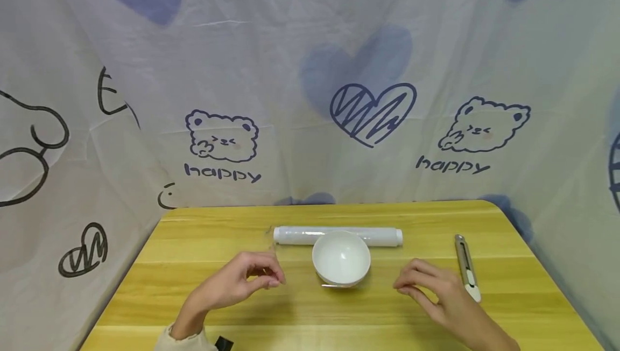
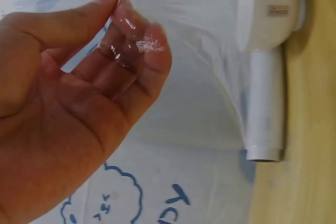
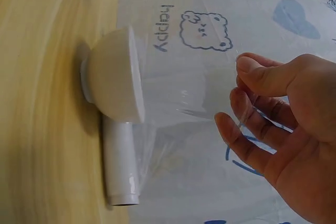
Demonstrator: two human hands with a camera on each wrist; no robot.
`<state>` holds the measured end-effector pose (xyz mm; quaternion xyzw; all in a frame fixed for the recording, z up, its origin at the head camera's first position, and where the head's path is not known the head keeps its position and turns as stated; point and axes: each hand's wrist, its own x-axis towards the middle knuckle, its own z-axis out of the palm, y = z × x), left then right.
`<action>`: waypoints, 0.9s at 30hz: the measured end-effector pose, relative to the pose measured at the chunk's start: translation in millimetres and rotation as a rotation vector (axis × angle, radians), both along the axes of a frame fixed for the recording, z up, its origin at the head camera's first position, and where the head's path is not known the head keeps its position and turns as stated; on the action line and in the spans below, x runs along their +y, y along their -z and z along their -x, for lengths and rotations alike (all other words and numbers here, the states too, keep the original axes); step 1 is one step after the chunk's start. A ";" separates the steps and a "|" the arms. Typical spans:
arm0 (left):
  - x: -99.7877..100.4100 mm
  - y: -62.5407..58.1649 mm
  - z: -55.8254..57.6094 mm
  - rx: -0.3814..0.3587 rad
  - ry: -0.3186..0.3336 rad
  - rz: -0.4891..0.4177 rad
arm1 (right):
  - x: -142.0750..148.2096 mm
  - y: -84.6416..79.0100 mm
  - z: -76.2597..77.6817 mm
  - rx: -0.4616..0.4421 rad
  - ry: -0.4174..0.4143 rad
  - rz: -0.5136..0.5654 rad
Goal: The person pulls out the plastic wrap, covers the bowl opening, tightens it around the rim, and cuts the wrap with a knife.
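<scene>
A sheet of clear cling film (image 3: 186, 100) stretches across above a white bowl (image 1: 341, 259), nearly invisible in the head view. My left hand (image 1: 242, 280), left of the bowl, pinches one edge of it between thumb and index finger; crumpled film (image 2: 126, 45) shines over its other fingers. To the right of the bowl, my right hand (image 1: 441, 293) pinches the opposite side with thumb and index finger. Both hands are raised above the table. Behind the bowl lies the white cling film roll (image 1: 385, 236), sideways, with the film running up from it in the wrist views.
A utility knife (image 1: 467, 268) lies on the wooden table (image 1: 189, 238), just beyond my right hand. A white printed cloth (image 1: 290, 71) hangs behind the table and along both sides. By my left sleeve (image 1: 186, 340), a small black object (image 1: 224, 343) shows at the bottom.
</scene>
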<state>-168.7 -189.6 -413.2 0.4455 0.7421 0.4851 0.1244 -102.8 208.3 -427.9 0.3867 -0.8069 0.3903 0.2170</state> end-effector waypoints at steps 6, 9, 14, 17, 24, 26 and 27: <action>-1.8 20.3 -1.6 0.001 0.098 0.012 | 0.5 20.8 -1.4 -0.018 -0.096 0.011; -1.8 29.6 -3.3 0.010 0.114 0.033 | 0.4 31.7 -2.1 -0.039 -0.124 0.004; 1.4 45.0 -3.3 -0.035 0.138 0.065 | 2.3 42.1 -6.8 -0.055 -0.126 -0.022; 4.4 51.0 -3.1 -0.098 0.126 0.087 | 3.3 46.0 -8.1 -0.068 -0.126 -0.031; 5.1 60.7 -6.6 -0.030 0.068 0.167 | 0.8 57.0 -4.9 -0.101 -0.116 -0.112; 6.6 63.3 -6.8 0.014 0.052 0.197 | 0.6 59.9 -3.6 -0.124 -0.115 -0.138; 7.7 64.5 -6.8 0.037 0.041 0.214 | 0.5 61.3 -2.8 -0.130 -0.115 -0.151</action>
